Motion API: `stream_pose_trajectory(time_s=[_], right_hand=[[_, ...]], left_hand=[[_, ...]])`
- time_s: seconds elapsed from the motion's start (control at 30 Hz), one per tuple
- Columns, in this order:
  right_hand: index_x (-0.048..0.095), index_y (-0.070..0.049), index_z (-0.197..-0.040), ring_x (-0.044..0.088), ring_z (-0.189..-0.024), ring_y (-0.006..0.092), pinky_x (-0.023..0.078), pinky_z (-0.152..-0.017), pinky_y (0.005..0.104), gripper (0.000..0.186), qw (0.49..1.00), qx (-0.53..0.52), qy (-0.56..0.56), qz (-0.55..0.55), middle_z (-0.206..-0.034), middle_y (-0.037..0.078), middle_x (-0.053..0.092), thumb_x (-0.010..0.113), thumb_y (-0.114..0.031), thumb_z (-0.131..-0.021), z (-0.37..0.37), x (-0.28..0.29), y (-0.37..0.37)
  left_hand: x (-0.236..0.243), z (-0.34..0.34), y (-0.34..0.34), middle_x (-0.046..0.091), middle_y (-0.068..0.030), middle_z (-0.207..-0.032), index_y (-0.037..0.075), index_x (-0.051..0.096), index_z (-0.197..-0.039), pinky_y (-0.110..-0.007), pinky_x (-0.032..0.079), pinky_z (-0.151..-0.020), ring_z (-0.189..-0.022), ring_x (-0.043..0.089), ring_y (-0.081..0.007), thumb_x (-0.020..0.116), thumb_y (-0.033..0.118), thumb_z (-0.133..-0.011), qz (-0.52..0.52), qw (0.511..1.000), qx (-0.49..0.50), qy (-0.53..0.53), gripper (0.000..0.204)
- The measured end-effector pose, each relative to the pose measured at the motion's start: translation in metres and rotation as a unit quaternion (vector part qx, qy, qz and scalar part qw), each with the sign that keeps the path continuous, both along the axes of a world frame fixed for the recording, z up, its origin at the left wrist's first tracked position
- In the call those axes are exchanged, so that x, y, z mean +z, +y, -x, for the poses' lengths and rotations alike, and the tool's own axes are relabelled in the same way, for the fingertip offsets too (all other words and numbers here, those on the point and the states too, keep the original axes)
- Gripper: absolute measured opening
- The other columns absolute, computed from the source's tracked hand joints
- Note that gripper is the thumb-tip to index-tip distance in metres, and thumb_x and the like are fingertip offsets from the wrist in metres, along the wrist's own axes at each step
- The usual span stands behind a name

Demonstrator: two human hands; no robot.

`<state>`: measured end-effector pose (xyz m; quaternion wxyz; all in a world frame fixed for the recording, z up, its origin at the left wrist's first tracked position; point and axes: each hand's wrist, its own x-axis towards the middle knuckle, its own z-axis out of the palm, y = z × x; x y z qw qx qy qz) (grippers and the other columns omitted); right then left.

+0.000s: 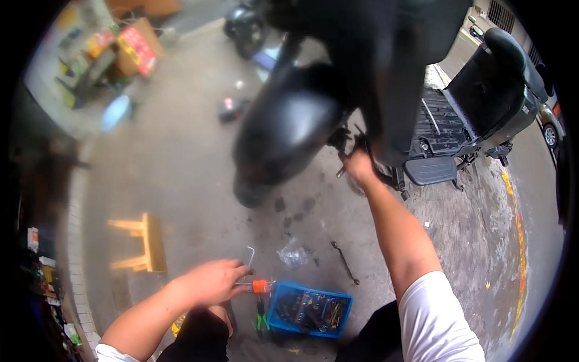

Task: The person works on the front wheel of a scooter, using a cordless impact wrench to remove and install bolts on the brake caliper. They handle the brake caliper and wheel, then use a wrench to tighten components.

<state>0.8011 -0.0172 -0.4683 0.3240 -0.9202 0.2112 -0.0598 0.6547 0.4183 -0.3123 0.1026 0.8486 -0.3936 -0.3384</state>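
1. Far left, a pale wooden stool point(155, 244) lies on its side on the grey floor point(181, 175), legs pointing left; bare floor spreads above it.
2. The left hand point(212, 282) is loosely bent, palm down, its fingertips right beside an orange tool holder point(260, 286) with thin metal rods; whether it grips a rod I cannot tell.
3. Just above those fingers lies a thin L-shaped key point(251, 254); below the holder are green-handled pliers point(262, 318).
4. Above, the smooth, rounded black fender point(289, 123) overhangs the floor, well apart from the left hand.
5. A crumpled clear plastic bag point(293, 253) sits above the blue plastic tray point(305, 331), whose straight rim encloses small metal parts.
6. A slim steel wrench point(345, 263) lies slantwise near the tray, with open floor around it.
7. The right hand point(360, 167) is curled among dark parts right of the fender; its grip is hidden.
8. Farther right are a ribbed footboard point(431, 120) and a worn yellow line point(517, 241).
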Motion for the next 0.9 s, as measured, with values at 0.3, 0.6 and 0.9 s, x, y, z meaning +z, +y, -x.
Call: stream_pose_trajectory(time_s=[0.3, 0.6, 0.9], right_hand=[[0.051, -0.001, -0.137, 0.061, -0.121, 0.0368, 0.048, -0.102, 0.0383, 0.078, 0.997, 0.056, -0.011, 0.056, -0.128, 0.024, 0.063, 0.083, -0.041, -0.077, -0.03, -0.028, -0.039], [0.068, 0.007, -0.108, 0.072, -0.086, 0.0271, 0.055, -0.081, 0.0369, 0.05, 0.995, -0.048, -0.052, -0.068, -0.093, 0.02, 0.074, 0.077, -0.032, -0.078, 0.081, 0.084, 0.054], [0.065, 0.003, -0.115, 0.069, -0.077, 0.023, 0.055, -0.071, 0.0372, 0.045, 0.919, -0.118, -0.177, -0.331, -0.085, 0.014, 0.072, 0.07, -0.034, -0.09, 0.125, 0.065, 0.067]], left_hand=[[-0.105, -0.065, -0.007, 0.057, -0.0204, -0.13, 0.001, 0.054, -0.136, -0.042, 0.047, -0.103, -0.121, 0.056, -0.0377, 0.06, 0.032, -0.098, 0.107, 0.992, -0.017, 0.06, 0.049], [-0.125, -0.105, -0.169, 0.044, -0.0208, -0.15, -0.001, 0.024, -0.155, -0.042, 0.032, -0.116, -0.14, 0.043, -0.0305, 0.059, 0.055, -0.097, 0.325, 0.871, 0.271, 0.248, 0.087], [-0.125, -0.141, -0.262, 0.059, -0.0016, -0.122, 0.013, 0.045, -0.135, -0.041, 0.05, -0.092, -0.108, 0.059, -0.0158, 0.05, 0.057, -0.1, 0.512, 0.667, 0.322, 0.436, 0.056]])
